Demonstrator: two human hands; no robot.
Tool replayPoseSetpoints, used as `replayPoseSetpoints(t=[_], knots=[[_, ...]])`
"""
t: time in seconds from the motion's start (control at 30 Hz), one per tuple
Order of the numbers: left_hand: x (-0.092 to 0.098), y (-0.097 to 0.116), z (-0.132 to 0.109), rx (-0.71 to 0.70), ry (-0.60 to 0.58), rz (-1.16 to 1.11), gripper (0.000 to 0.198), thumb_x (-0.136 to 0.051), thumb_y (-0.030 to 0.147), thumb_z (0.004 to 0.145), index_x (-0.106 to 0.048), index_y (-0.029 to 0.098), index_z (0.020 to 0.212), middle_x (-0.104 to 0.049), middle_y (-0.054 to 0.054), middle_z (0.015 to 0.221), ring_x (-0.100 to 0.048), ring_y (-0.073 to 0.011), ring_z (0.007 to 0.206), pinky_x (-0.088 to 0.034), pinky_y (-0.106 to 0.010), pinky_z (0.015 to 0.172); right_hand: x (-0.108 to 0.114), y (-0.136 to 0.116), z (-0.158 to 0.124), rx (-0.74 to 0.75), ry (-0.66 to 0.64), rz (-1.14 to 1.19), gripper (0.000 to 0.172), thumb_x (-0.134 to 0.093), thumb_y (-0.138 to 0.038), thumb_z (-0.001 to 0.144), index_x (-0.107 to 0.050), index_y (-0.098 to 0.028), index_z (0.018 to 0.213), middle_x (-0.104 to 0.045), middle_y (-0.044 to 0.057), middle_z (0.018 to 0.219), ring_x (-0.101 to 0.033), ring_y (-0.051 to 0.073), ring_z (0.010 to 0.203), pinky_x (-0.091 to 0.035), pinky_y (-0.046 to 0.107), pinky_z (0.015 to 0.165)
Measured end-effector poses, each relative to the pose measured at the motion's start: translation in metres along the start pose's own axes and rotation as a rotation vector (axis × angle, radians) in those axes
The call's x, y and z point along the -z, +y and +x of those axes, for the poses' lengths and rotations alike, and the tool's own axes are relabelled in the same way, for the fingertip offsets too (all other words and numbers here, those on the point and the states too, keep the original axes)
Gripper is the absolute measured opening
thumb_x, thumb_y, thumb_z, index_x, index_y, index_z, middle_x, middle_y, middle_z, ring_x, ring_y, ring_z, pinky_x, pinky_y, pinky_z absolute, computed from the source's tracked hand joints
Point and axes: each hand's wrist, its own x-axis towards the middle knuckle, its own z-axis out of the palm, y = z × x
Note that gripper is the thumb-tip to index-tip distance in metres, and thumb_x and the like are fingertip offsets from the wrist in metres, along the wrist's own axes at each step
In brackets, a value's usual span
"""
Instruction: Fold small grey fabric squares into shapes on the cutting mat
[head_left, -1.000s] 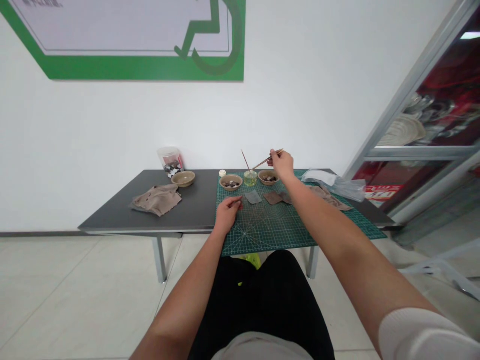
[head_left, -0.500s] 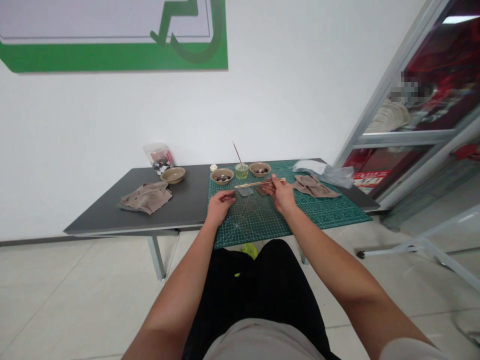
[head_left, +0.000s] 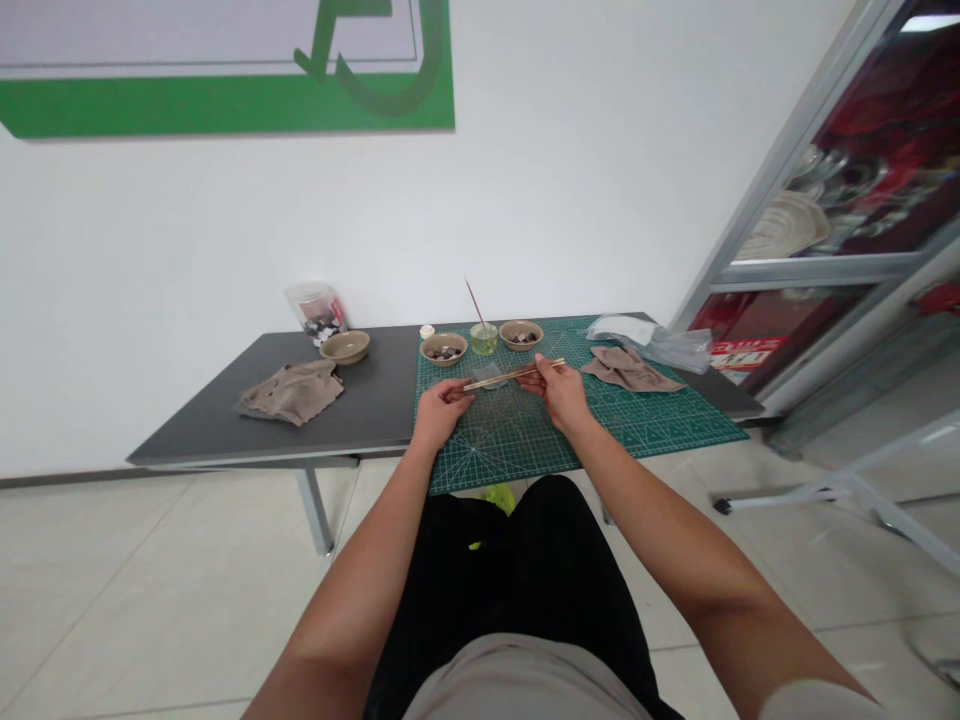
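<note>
Plain white wall (head_left: pixel 570 190) rises behind the smooth dark table (head_left: pixel 367 415), where we take the green cutting mat (head_left: pixel 517 445), flat and printed with white lines, as our landmark. Left of the mat lies a rumpled brown cloth (head_left: pixel 292 392) with an uneven edge; beyond it, a clear plastic tub (head_left: pixel 318 308) of dark and pale bits leans beside a round tan bowl (head_left: pixel 346 348). Over the mat's left part, our left hand (head_left: pixel 442 410) keeps thumb and fingers close together, though we cannot tell whether they pinch anything. Our slim pale stick (head_left: pixel 513 375) has just come down from above the greenish glass jar (head_left: pixel 484 340) near the mat's far edge, and its left end now meets the left fingertips, so we judge both hands to be working together. It slants above the mat's middle, past a filmy translucent sheet (head_left: pixel 487 374), into our right hand (head_left: pixel 562 395), whose thumb and fingers grip it. Farther right on the mat, a soft brown rag (head_left: pixel 630 370) sits in folds, with a crinkled clear plastic bag (head_left: pixel 664 346) near the mat's far right edge.
</note>
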Motion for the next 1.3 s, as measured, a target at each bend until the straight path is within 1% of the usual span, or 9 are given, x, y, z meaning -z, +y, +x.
replayPoseSetpoints(t=[0.17,0.4,0.57,0.73,0.83,0.9,1.07,1.17,1.3], knots=[[0.0,0.003,-0.002,-0.01,-0.004,0.015,0.035,-0.076,0.027,0.065,-0.074,0.016,0.098,-0.066,-0.001,0.074,-0.058,-0.0114,0.065,-0.048,-0.025,0.065,0.003,-0.001,0.002,0.006,0.016,-0.031,0.039,-0.073,-0.055,0.07,-0.063,-0.018,0.076,-0.072,0.006,0.069,-0.071,0.023,0.068,-0.062,0.037,0.064],[0.001,0.003,-0.003,-0.01,-0.026,0.031,0.034,-0.076,0.027,0.065,-0.074,0.016,0.097,-0.064,0.0,0.07,-0.055,-0.0107,0.062,-0.046,-0.024,0.064,0.002,0.001,0.004,-0.012,-0.016,-0.045,0.036,-0.073,-0.052,0.071,-0.064,-0.018,0.074,-0.072,0.007,0.069,-0.07,0.024,0.065,-0.061,0.038,0.063],[0.0,0.006,-0.004,-0.013,-0.058,0.004,0.034,-0.076,0.027,0.066,-0.074,0.015,0.097,-0.064,0.0,0.07,-0.055,-0.0104,0.062,-0.047,-0.025,0.066,0.006,0.005,0.005,-0.013,0.038,-0.036,0.036,-0.073,-0.053,0.071,-0.063,-0.018,0.076,-0.072,0.006,0.069,-0.07,0.022,0.066,-0.062,0.036,0.065],[0.0,0.004,-0.002,-0.017,-0.03,0.041,0.034,-0.076,0.027,0.065,-0.074,0.016,0.097,-0.063,0.0,0.069,-0.056,-0.0107,0.062,-0.048,-0.024,0.064,0.01,0.002,0.01,-0.044,0.028,-0.019,0.032,-0.072,-0.048,0.075,-0.063,-0.017,0.074,-0.07,0.005,0.066,-0.069,0.021,0.062,-0.062,0.035,0.064],[0.001,0.0,0.0,-0.03,0.023,0.071,0.032,-0.075,0.027,0.066,-0.074,0.016,0.096,-0.063,0.001,0.067,-0.055,-0.0109,0.061,-0.047,-0.024,0.063,0.012,-0.014,0.029,0.024,0.097,-0.006,0.029,-0.069,-0.045,0.078,-0.061,-0.017,0.076,-0.068,0.003,0.064,-0.068,0.018,0.061,-0.062,0.032,0.067],[0.001,-0.001,0.001,-0.033,0.013,0.099,0.032,-0.074,0.027,0.066,-0.074,0.016,0.096,-0.064,0.0,0.069,-0.057,-0.0118,0.062,-0.048,-0.025,0.064,0.009,-0.029,0.049,0.118,0.105,-0.014,0.026,-0.069,-0.041,0.078,-0.061,-0.017,0.079,-0.069,0.003,0.068,-0.069,0.016,0.064,-0.062,0.03,0.071],[0.002,-0.002,0.0,-0.041,0.003,0.101,0.031,-0.074,0.028,0.067,-0.074,0.017,0.096,-0.065,0.0,0.069,-0.058,-0.0127,0.063,-0.048,-0.026,0.066,-0.016,-0.055,0.103,0.345,0.067,-0.133,0.018,-0.072,-0.029,0.073,-0.064,-0.014,0.08,-0.07,0.002,0.074,-0.069,0.014,0.071,-0.059,0.029,0.078],[0.001,0.0,-0.002,-0.05,0.016,0.12,0.029,-0.073,0.027,0.067,-0.074,0.018,0.095,-0.064,0.001,0.069,-0.057,-0.0122,0.062,-0.047,-0.025,0.065,-0.035,-0.058,0.125,0.391,0.063,-0.348,0.019,-0.066,-0.034,0.078,-0.066,-0.015,0.083,-0.071,0.003,0.076,-0.07,0.015,0.072,-0.058,0.03,0.077],[0.001,0.005,-0.004,-0.042,0.011,0.144,0.027,-0.072,0.025,0.068,-0.074,0.018,0.094,-0.062,0.001,0.067,-0.055,-0.0115,0.06,-0.046,-0.025,0.063,-0.052,-0.049,0.14,0.409,0.02,-0.563,0.022,-0.061,-0.036,0.082,-0.068,-0.015,0.085,-0.073,0.005,0.078,-0.069,0.015,0.072,-0.056,0.028,0.075]])
